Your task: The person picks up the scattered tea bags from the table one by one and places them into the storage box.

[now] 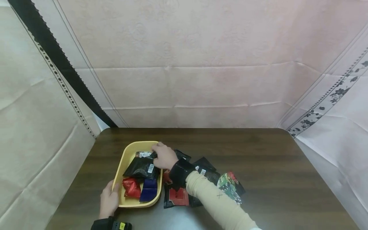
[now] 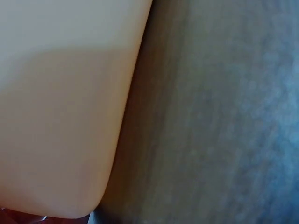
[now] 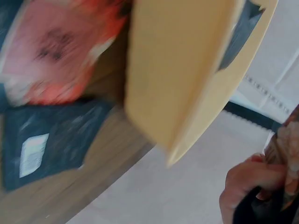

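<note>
On the left half of the brown wood-grain desk, we have a yellow plastic tub, and the person's left grip is on it, holding its left side at the near end, thumb at the rim. Over at the tub's far right corner, here's the right grip, fingers curled, pinching a patterned packet, brownish with black, right over the rim! Inside, look, a black packet with a white barcode label lies across the middle, a crumpled red foil packet sits at near left, and a dark blue packet leans in at near right. Just outside, to the right, comes the loose pile: a red-labelled black packet lies nearest the tub, partly overlapped in view by the black wristband, and farther right a leaf-and-flower-printed packet shows green and red, with more black packaging around it. Beyond the far edge hangs a creased pinkish cloth.
</note>
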Demonstrator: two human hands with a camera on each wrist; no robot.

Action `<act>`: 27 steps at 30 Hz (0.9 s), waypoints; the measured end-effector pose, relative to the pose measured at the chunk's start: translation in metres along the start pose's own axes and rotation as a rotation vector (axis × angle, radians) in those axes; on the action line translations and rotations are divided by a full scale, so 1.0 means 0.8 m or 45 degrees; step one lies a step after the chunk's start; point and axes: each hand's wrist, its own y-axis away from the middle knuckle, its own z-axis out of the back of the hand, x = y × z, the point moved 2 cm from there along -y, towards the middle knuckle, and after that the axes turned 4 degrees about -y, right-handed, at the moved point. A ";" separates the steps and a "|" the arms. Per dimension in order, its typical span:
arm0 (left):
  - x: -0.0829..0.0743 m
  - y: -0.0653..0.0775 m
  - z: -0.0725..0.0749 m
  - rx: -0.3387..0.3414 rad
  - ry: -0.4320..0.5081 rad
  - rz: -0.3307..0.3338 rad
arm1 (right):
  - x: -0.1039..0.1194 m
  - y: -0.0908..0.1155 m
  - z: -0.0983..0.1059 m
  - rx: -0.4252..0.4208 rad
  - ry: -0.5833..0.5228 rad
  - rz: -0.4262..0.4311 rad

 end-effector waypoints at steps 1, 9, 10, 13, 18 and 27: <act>0.000 0.000 0.000 0.000 -0.001 -0.005 | 0.006 -0.002 -0.005 0.012 0.012 0.003; 0.001 -0.002 -0.002 0.030 -0.003 0.015 | 0.040 -0.011 -0.049 0.139 0.167 0.127; 0.001 -0.003 -0.002 0.035 0.000 0.020 | 0.044 -0.011 -0.052 0.173 0.193 0.144; 0.002 -0.003 -0.002 0.042 -0.001 0.006 | 0.053 -0.006 -0.060 0.284 0.255 0.159; 0.002 -0.004 0.000 0.013 -0.011 -0.014 | 0.054 0.001 -0.062 0.362 0.308 0.169; -0.002 -0.003 -0.002 0.015 -0.023 0.008 | 0.028 0.018 -0.037 0.342 0.274 0.183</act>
